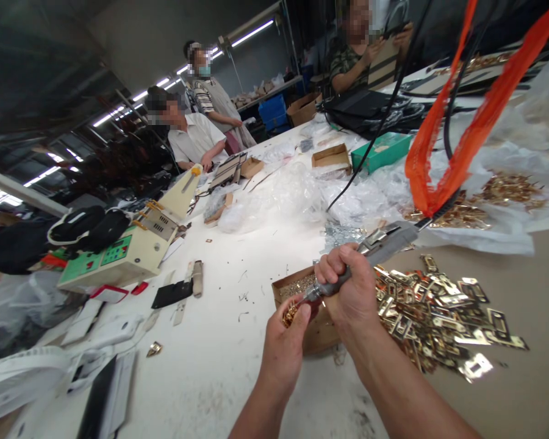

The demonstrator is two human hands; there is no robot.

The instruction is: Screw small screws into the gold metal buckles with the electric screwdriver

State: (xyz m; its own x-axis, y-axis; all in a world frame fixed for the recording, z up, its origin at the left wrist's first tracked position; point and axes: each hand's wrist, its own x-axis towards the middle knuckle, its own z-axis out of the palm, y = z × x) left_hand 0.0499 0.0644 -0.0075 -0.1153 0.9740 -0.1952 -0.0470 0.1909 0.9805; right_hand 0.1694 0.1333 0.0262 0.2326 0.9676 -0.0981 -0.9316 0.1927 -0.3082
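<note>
My right hand [348,286] is closed around a grey powered screwdriver [375,250], whose tip points down and left. A black cable and an orange strap [457,140] run up from the tool's rear. My left hand [286,344] pinches a small gold metal part [290,314] right at the tool's tip. Both hands hover over a small cardboard box [320,332] that holds tiny gold screws. A pile of flat gold metal plates [443,317] lies just right of my right hand on brown board.
A beige machine with a green panel [128,247] stands at the left. Clear plastic bags [297,195], small cardboard boxes [332,157] and a green box [382,149] lie farther back. Three people work at the table's far side. More gold parts [507,192] sit on plastic at right.
</note>
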